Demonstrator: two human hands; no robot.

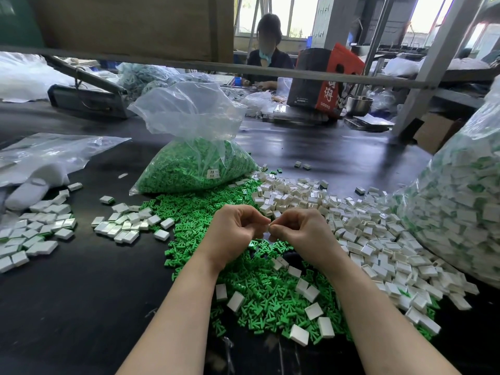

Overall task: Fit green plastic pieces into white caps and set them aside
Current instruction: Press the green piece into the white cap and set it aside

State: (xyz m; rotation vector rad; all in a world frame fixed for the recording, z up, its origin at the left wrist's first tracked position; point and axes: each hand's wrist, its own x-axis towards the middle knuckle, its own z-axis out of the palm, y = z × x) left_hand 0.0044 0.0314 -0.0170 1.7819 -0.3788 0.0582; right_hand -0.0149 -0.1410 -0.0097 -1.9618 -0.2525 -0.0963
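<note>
I keep the green pieces heaped right under my wrists and the loose white caps at 3 o'clock, so each of my 2 hands feeds from its own pile; finished caps lie at 9 o'clock on the worktop, apart from the stock. My left hand and right hand are both curled, fingertips meeting over the green heap, pinching something too small for me to make out, probably a piece going into a cap.

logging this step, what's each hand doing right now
Left hand: fingers curled, pinching something too small to identify.
Right hand: fingers curled, fingertips meeting the left's; what it holds cannot be told.
</note>
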